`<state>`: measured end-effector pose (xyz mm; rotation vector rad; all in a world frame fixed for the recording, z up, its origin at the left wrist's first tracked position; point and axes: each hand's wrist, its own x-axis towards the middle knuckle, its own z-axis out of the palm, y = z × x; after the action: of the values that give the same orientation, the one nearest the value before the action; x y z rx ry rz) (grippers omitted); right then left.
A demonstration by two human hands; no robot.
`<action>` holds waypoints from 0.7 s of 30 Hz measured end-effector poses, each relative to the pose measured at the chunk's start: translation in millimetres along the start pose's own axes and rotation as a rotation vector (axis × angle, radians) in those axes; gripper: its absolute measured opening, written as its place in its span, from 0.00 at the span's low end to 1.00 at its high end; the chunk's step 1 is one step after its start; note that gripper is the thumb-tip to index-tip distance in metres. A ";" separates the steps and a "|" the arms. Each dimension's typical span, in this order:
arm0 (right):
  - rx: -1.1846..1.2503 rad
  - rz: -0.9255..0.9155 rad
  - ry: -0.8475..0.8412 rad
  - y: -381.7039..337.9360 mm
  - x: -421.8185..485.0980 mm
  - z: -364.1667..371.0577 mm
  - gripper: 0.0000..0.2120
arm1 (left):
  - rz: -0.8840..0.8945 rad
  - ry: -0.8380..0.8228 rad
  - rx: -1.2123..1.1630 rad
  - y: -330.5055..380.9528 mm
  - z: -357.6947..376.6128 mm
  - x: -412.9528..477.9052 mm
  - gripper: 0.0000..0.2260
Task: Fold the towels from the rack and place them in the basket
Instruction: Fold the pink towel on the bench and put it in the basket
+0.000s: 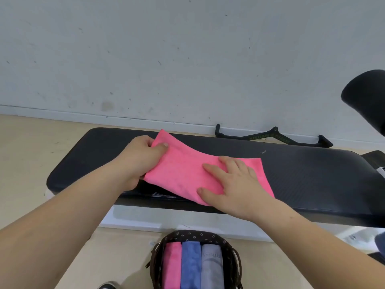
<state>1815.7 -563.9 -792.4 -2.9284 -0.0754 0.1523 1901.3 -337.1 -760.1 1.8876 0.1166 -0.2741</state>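
Floor (pixel 31 163): pale beige and smooth, meeting a scuffed white wall (pixel 187 49).
Basket (pixel 195 236): dark, woven and round, with a flower-print rim. It stands on the floor nearest the person and holds three folded towels upright: pink, blue, grey.
Counter (pixel 302 174): a long black padded slab, finely ribbed, with rounded corners.
Pink towel (pixel 183 170): a soft, fleecy rectangle lying on the counter, its left end lifted.
Right hand (pixel 233 184): flat on the towel's right part, fingers (pixel 210 168) spread and pressing down.
Left hand (pixel 141 157): fingers curled under the towel's left edge, thumb on top, pinching it.
Handle bar (pixel 270 136): black metal, against the wall.
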 end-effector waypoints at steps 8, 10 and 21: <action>-0.002 -0.006 -0.137 -14.6 10.6 8.8 0.40 | 0.003 -0.048 -0.229 22.5 7.3 -17.7 0.07; 0.012 -0.002 -0.117 -16.6 12.5 7.0 0.39 | 0.002 -0.086 -0.242 27.3 17.1 -20.4 0.07; 0.617 0.358 0.263 60.2 0.2 -40.8 0.17 | -0.003 -0.259 -0.131 56.2 96.0 -26.6 0.09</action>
<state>1822.8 -631.0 -765.3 -2.2921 0.4546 -0.1359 1875.1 -444.7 -731.4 1.7071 -0.0373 -0.4983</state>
